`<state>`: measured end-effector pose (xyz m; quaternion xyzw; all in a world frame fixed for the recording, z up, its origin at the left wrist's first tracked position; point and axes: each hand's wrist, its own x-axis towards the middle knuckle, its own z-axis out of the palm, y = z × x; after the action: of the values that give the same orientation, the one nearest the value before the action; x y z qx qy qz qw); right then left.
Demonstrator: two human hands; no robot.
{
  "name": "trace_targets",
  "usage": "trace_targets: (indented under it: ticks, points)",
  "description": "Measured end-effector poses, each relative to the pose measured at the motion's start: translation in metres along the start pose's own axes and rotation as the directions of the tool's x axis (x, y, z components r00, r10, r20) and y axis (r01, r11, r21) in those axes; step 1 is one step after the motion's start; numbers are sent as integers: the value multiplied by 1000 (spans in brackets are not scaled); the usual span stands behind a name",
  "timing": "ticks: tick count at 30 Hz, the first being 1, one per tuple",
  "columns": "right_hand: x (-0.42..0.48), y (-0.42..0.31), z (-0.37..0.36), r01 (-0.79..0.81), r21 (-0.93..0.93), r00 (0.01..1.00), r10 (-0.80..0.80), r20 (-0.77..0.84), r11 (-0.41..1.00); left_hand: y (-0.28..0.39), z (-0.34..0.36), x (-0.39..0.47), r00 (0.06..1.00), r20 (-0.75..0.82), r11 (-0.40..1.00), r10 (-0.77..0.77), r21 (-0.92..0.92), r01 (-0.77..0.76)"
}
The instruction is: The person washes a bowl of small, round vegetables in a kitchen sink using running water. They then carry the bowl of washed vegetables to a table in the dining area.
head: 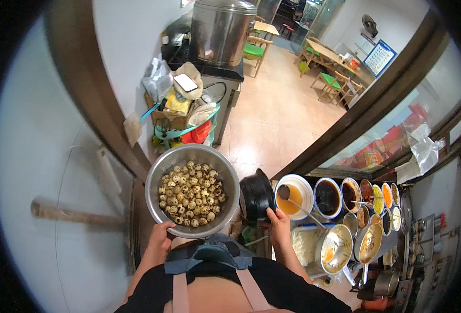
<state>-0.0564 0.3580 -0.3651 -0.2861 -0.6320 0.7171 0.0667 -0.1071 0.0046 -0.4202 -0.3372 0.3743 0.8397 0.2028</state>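
My left hand (pixel 162 236) grips the near left rim of a large stainless steel bowl (pixel 191 153), its thumb over the edge. Speckled quail eggs (pixel 191 191) cover the bottom of this bowl. My right hand (pixel 279 227) holds a black bowl (pixel 256 195) by its near right side. The black bowl is tipped on its side, close to the steel bowl's right rim; whether it is one bowl or a stack, I cannot tell. Just right of it stands a white basin (pixel 277 191) of amber liquid with a ladle (pixel 299 205) in it.
Several bowls of sauces and toppings (pixel 328 197) line the counter at right. Two used pans (pixel 336 248) sit nearer, beside a tray of white food (pixel 302 244). Ahead, a brown door frame (pixel 355 113) borders a tiled floor (pixel 267 113). A cluttered basket (pixel 171 133) stands at left.
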Motion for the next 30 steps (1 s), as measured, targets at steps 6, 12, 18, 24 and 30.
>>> trace_targets:
  ticks: [6, 12, 18, 24, 30]
  points:
    - [151, -48, 37, 49, 37, 999, -48, -25, 998, 51, 73, 94, 999, 9, 998, -31, 54, 30]
    - [269, -100, 53, 123, 48, 986, -116, -117, 991, 92, 185, 177, 1000, 3, 983, -5, 186, 4]
    - [394, -107, 31, 93, 35, 951, -78, -299, 995, 111, 303, 304, 976, 215, 966, -34, 257, -23]
    - [516, -105, -13, -55, -292, 903, -77, -422, 955, 120, 446, 419, 944, 290, 939, -156, 341, 50]
    - [649, -80, -109, -259, -248, 836, 88, -542, 933, 75, 574, 534, 912, 392, 890, -123, 449, -73]
